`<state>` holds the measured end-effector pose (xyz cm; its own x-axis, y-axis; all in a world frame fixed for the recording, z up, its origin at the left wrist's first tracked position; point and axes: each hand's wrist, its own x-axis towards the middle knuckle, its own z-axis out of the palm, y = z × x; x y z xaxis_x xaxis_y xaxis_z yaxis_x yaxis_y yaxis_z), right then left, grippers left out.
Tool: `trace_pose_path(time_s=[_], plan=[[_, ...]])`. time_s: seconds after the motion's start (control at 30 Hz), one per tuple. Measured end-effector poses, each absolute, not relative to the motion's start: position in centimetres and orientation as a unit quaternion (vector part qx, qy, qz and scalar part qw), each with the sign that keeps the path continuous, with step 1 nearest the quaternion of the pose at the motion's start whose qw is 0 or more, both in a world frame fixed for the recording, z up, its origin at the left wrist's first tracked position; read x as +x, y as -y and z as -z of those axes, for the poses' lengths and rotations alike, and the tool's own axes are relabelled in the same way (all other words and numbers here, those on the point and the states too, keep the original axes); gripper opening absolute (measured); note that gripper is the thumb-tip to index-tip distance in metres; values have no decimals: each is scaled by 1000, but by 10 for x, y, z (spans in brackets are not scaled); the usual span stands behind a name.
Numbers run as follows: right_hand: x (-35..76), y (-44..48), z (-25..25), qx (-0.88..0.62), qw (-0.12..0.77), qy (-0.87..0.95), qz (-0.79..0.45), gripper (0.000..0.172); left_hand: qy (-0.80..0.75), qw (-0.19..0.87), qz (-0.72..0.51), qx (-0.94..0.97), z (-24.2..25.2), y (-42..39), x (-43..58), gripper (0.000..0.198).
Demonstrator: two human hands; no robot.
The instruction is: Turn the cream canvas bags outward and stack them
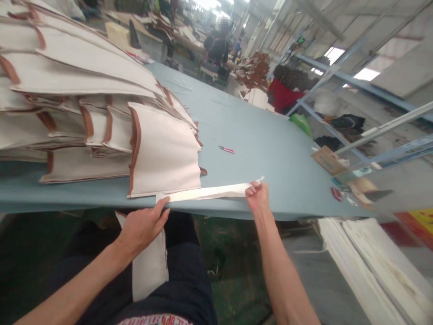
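Observation:
A long, narrow cream fabric strip stretches along the table's front edge between my two hands. My left hand pinches its left end between thumb and fingers. Its right end is wrapped in the closed fingers of my right hand, with a frayed tip sticking out past them. Just behind the strip lies a cream fabric panel with a brown-trimmed left edge. Below my left hand another pale fabric piece hangs over my lap; its upper part is partly hidden by the hand.
A big heap of cream, brown-edged panels covers the left of the blue-green table. Small pink-handled thread snips lie mid-table. White fabric is stacked at lower right. Blue shelving stands along the right; a person is far back.

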<state>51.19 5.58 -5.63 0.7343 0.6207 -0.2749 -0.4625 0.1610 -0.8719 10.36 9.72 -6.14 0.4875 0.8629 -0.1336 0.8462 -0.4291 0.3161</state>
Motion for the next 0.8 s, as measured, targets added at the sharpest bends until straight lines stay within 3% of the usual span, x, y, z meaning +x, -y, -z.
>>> trace_pose_path(time_s=[0.27,0.4,0.57,0.8], plan=[[547,-32,-4,-571,757,61,-312,42,-506,170,-4,846,64,-96,105,55],[499,-23,-22,-553,740,110,-367,26,-502,204,-31,840,64,-99,102,55],[386,-21,-37,-508,696,181,-475,43,-493,283,-86,818,60,-90,88,61],[254,-32,-78,-346,637,293,-623,66,-370,542,-123,745,48,-32,80,39]])
